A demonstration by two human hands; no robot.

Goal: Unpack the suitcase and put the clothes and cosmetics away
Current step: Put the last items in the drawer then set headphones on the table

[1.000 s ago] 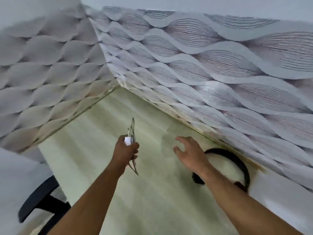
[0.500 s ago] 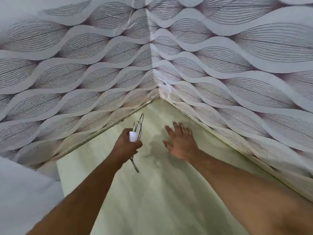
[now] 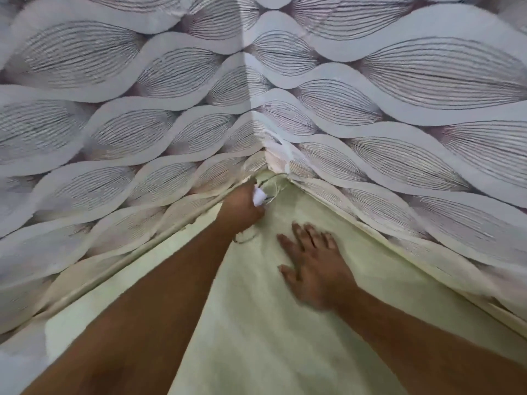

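Left hand [image 3: 242, 210], gripping what appears to be a white-tagged wire bundle [image 3: 261, 196], has advanced into the desk [image 3: 256, 323] corner; right hand [image 3: 313, 269] now lies flat, fingers apart.

Place: looked like a room in a home; which room could not be told
Walls: wallpaper [image 3: 399, 67] with grey leaf-shaped swirls covered both; they met in a corner
Surface: a pale green desk [image 3: 256, 337] ran into that corner; its far edges touched both walls

Matt pale-green tabletop [image 3: 256, 337]; leaf-patterned, finely lined wallpaper [image 3: 370, 95].
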